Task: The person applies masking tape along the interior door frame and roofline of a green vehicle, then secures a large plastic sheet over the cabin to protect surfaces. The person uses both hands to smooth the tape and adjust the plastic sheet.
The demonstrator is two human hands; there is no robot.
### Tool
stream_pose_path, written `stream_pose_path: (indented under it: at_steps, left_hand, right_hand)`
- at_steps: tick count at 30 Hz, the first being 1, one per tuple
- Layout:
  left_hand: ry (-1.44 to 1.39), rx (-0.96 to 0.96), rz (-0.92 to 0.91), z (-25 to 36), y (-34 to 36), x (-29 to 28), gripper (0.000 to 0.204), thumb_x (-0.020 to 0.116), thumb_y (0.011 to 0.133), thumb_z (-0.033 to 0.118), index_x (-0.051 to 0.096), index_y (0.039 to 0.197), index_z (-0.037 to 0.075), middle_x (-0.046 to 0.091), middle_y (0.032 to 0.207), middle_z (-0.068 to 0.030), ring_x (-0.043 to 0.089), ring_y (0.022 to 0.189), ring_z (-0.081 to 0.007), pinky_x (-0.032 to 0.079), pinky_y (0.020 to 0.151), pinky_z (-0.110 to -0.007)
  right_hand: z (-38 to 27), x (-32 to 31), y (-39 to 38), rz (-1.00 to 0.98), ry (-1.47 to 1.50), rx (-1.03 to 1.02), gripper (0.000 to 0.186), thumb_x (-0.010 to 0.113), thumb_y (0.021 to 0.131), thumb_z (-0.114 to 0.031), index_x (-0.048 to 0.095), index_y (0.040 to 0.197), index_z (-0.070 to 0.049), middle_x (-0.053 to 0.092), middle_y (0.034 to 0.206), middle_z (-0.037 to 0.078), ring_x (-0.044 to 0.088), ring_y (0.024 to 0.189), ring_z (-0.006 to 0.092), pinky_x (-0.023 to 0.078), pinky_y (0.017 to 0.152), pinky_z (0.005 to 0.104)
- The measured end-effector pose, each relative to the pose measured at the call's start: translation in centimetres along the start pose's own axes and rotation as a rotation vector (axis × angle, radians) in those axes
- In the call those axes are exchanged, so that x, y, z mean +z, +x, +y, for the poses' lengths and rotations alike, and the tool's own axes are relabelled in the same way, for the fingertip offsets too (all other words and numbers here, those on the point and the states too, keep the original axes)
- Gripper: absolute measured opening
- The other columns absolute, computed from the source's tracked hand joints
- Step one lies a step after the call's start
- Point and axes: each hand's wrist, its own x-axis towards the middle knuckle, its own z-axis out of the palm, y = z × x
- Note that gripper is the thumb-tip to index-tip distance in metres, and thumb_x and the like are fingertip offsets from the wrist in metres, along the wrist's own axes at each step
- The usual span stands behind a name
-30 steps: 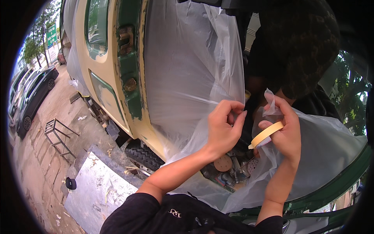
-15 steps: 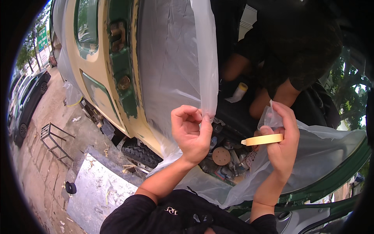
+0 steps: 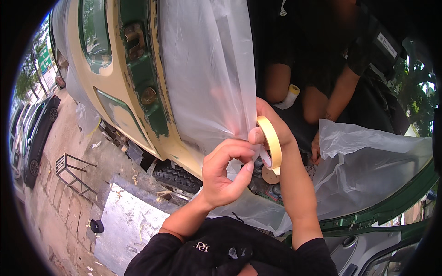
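Note:
In the head view, my left hand point(image 3: 223, 181) has its fingers curled at the loose lower edge of the hanging translucent plastic sheet point(image 3: 205, 60). My right hand point(image 3: 278, 124) holds a roll of yellow masking tape point(image 3: 274, 142) and reaches up against that sheet's right edge, its fingers partly behind the plastic. The sheet covers part of a vehicle body point(image 3: 119, 115) in patchy cream and green, with a doorway open beside it. A second plastic sheet point(image 3: 368, 170) lies draped over the green frame at the right.
A co-worker's knees and arm point(image 3: 340, 92) are inside the vehicle, near another roll point(image 3: 292, 94) and some sanding discs point(image 3: 271, 175). At left are a metal stand point(image 3: 73, 170), a light board point(image 3: 124, 216), a parked car point(image 3: 39, 138) and a tire point(image 3: 170, 177).
My right hand has moved left and up to the hanging sheet with the tape roll, letting go of the right-hand plastic. My left hand has moved lower. The co-worker's arm now reaches down.

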Motion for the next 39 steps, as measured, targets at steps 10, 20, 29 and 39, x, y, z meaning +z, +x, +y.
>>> stream_pose_path:
  at_steps: [10,20,29,39]
  left_hand:
    - [0.366,0.339,-0.002,1.4,1.8,-2.3,0.032,0.069,0.067,-0.014,0.070,0.094,0.002,0.071,0.083,-0.0100,0.066,0.065,-0.0218,0.052,0.060,-0.029]
    - [0.615,0.453,-0.485,2.1,10.1,3.5,0.042,0.086,0.070,0.005,0.068,0.107,0.004,0.067,0.100,-0.0108,0.065,0.085,-0.0303,0.053,0.073,-0.037]
    - [0.552,0.226,-0.412,-5.3,3.6,8.6,0.061,0.081,0.069,0.002,0.059,0.126,0.006,0.060,0.104,-0.0121,0.061,0.093,-0.0322,0.051,0.078,-0.041]
    - [0.332,0.557,-0.606,2.4,13.9,10.0,0.052,0.076,0.074,-0.008,0.066,0.123,0.006,0.072,0.098,-0.0114,0.067,0.076,-0.0314,0.054,0.063,-0.035]
  right_hand:
    - [-5.2,1.5,-7.1,0.443,-0.295,-0.031,0.024,0.081,0.080,-0.005,0.067,0.100,-0.001,0.063,0.082,-0.004,0.054,0.070,0.0023,0.042,0.063,0.0199]
    - [-9.6,2.5,-11.9,0.951,-0.838,-0.197,0.026,0.076,0.086,0.000,0.051,0.080,-0.006,0.058,0.071,-0.004,0.050,0.067,0.0001,0.038,0.058,0.0203]
    - [-10.5,2.6,-13.8,0.975,-0.875,-0.092,0.025,0.078,0.088,-0.004,0.054,0.083,-0.004,0.062,0.072,-0.002,0.053,0.066,0.0003,0.039,0.057,0.0192]
    - [-11.3,1.0,-15.3,1.007,-0.719,-0.005,0.020,0.077,0.089,-0.004,0.057,0.090,-0.005,0.064,0.074,-0.002,0.057,0.068,0.0016,0.039,0.053,0.0194]
